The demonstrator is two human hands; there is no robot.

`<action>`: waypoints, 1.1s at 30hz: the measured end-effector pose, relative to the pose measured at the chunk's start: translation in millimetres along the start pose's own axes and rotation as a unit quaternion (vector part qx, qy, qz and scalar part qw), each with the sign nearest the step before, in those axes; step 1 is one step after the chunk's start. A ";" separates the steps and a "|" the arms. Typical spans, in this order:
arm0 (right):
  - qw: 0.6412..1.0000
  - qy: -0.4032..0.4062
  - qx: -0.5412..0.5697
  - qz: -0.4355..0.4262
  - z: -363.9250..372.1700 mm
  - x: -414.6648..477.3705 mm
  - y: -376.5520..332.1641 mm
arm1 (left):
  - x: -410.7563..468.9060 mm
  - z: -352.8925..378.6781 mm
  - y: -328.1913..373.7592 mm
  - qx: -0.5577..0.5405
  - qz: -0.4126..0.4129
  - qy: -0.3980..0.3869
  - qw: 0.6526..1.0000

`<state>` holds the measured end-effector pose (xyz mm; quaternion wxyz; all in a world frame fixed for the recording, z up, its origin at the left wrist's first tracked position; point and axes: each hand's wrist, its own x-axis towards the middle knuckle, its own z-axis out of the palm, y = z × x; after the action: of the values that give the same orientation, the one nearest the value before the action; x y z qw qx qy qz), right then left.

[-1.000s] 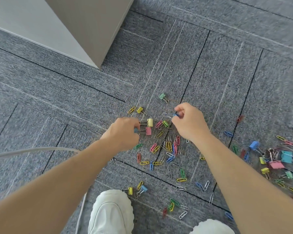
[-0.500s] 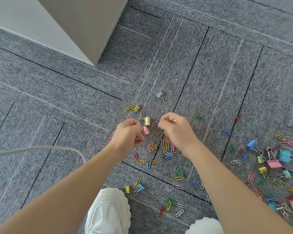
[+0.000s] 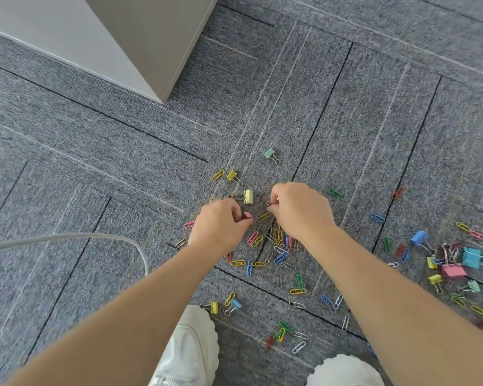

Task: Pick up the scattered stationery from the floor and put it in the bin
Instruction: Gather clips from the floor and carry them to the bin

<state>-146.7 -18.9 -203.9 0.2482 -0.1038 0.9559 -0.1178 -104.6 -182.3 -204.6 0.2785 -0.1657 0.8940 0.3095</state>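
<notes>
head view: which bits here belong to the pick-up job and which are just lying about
Job: paper clips, yellow binder clip, green binder clip, pink binder clip in left hand, red clip in right hand, binder clip pile.
Just there: grey cable, white shoes, cabinet.

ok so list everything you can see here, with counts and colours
paper clips: dozens, mixed colours, scattered centre and right
binder clips: about a dozen, yellow, green, blue, teal, pink, mostly far right
pink binder clip: one, at left fingertips
small reddish clip: one, at right fingertips
cable: one, pale grey, left
cabinet: one, beige, top left
carpet: grey tiles, throughout
shoes: two, white, bottom edge
left hand: pinches the pink binder clip
right hand: curled, pinches the small reddish clip
</notes>
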 end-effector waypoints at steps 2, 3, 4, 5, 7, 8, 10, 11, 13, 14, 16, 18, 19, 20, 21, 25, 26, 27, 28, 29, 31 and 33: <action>0.999 -0.010 0.022 0.029 1.9 -1.1 1.1 | -5.6 -0.4 0.2 -0.020 0.005 0.013 1.000; 0.998 -0.019 0.042 0.045 2.5 -2.0 2.1 | -8.6 -1.1 0.4 -0.043 -0.003 0.021 0.999; 0.995 -0.024 0.075 0.060 1.4 -3.4 3.0 | -11.0 -1.6 0.9 -0.073 -0.015 0.021 0.997; 0.990 -0.024 0.119 0.074 0.4 -5.5 5.0 | -13.5 -1.8 0.9 -0.105 -0.026 0.013 0.994; 0.968 -0.003 0.228 0.103 -5.0 -11.6 6.6 | -16.0 -3.1 -0.3 -0.179 -0.055 -0.012 0.982; 0.948 0.007 0.295 0.122 -8.0 -15.7 6.8 | -16.7 -4.2 -1.0 -0.218 -0.071 -0.023 0.973; 0.873 0.019 0.456 0.174 -12.9 -25.0 7.9 | -18.2 -6.8 -0.8 -0.282 -0.095 -0.043 0.954; 0.824 0.019 0.530 0.200 -14.4 -29.5 8.2 | -19.4 -8.3 0.7 -0.305 -0.099 -0.054 0.946; 0.738 0.013 0.634 0.231 -14.3 -36.8 9.1 | -20.4 -10.2 5.9 -0.333 -0.098 -0.074 0.935; 0.704 0.005 0.670 0.235 -13.4 -39.4 9.5 | -19.4 -10.2 8.4 -0.334 -0.093 -0.083 0.934; 0.652 -0.014 0.719 0.240 -11.2 -41.7 10.5 | -16.1 -10.4 12.5 -0.317 -0.077 -0.087 0.941; 0.609 -0.030 0.752 0.250 -9.5 -42.0 11.3 | -10.9 -11.9 15.0 -0.281 -0.058 -0.063 0.956; 0.589 -0.037 0.766 0.255 -9.5 -41.6 11.5 | -7.7 -12.9 15.8 -0.259 -0.051 -0.044 0.964; 0.572 -0.044 0.776 0.261 -9.9 -41.1 11.8 | -5.0 -14.4 17.5 -0.238 -0.043 -0.027 0.970; 0.562 -0.049 0.782 0.265 -11.0 -40.1 11.4 | -1.6 -15.0 18.7 -0.218 -0.037 -0.015 0.975; 0.649 -0.040 0.708 0.275 -17.9 -23.3 6.1 | 12.4 -14.4 24.6 -0.129 -0.038 0.003 0.991; 0.718 -0.016 0.642 0.270 -19.6 -14.7 3.8 | 15.5 -13.9 25.8 -0.108 -0.036 0.004 0.993; 0.790 0.017 0.556 0.257 -21.0 -4.9 1.2 | 18.3 -13.4 26.6 -0.085 -0.033 0.003 0.996; 0.853 0.053 0.464 0.232 -22.3 5.5 -0.7 | 20.1 -12.9 27.6 -0.062 -0.030 0.001 0.998; 0.899 0.083 0.381 0.197 -24.4 15.7 -2.1 | 21.5 -12.1 27.9 -0.044 -0.029 -0.001 0.999; 0.947 0.098 0.271 0.143 -31.0 35.0 -4.0 | 22.1 -11.2 27.4 -0.023 -0.030 0.002 0.999; 0.969 0.063 0.199 0.133 -37.9 49.0 -4.9 | 20.3 -10.1 25.7 -0.017 -0.031 0.004 0.999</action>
<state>-206.8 -29.6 -192.4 0.2165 0.0830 0.9322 -0.2779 -136.6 -172.0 -198.3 0.2813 -0.1995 0.8842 0.3150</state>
